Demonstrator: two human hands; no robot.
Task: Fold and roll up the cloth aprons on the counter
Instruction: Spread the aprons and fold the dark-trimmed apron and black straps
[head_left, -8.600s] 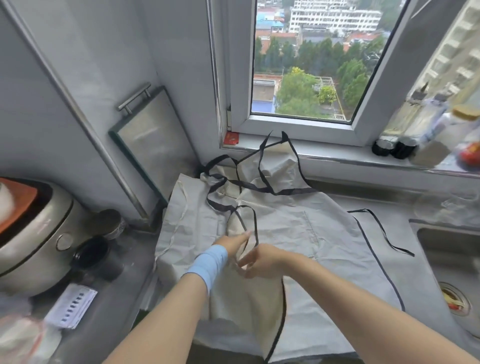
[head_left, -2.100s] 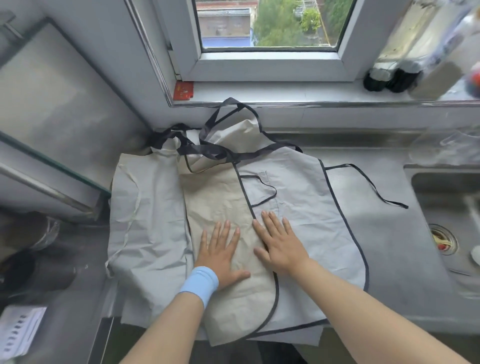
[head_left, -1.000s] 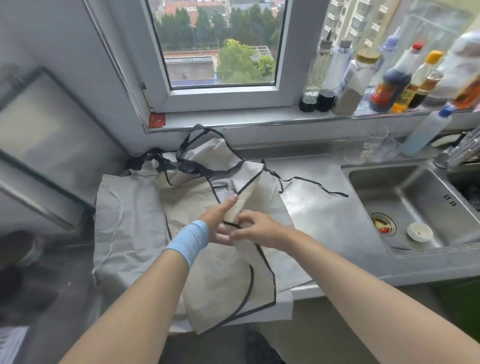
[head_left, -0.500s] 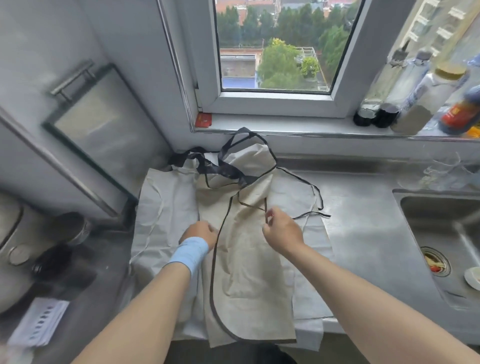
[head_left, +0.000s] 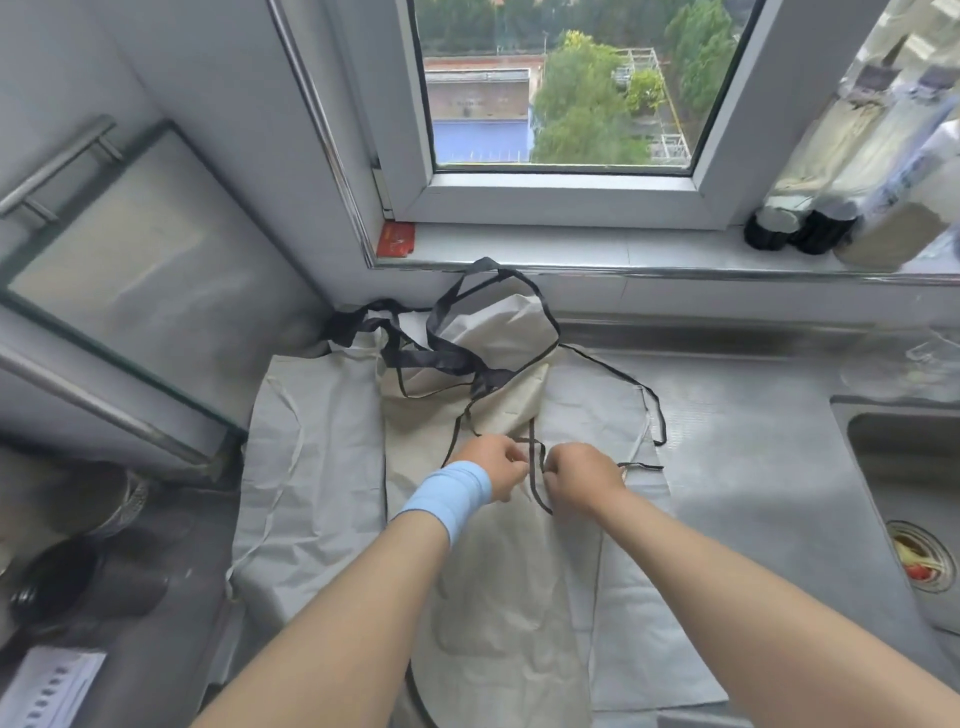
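Observation:
A beige apron with black trim (head_left: 498, 597) lies folded into a long narrow strip on the steel counter (head_left: 753, 493), on top of a pale grey apron (head_left: 317, 483) spread flat beneath it. My left hand (head_left: 493, 464), with a blue band on its wrist, and my right hand (head_left: 579, 480) sit close together over the middle of the beige apron. Each hand pinches the thin black tie string (head_left: 535, 467) that loops between them. The black neck straps (head_left: 441, 353) lie bunched at the far end by the wall.
A sink (head_left: 909, 509) with a drain opens at the right. Bottles (head_left: 831, 171) line the window sill. A steel board with a handle (head_left: 114, 270) leans on the left wall. Dark jars (head_left: 62, 582) and a paper label (head_left: 47, 691) are at the lower left.
The right side of the beige apron was folded over to the left into a narrow strip. Both hands have come together at the middle and now pinch the black tie string.

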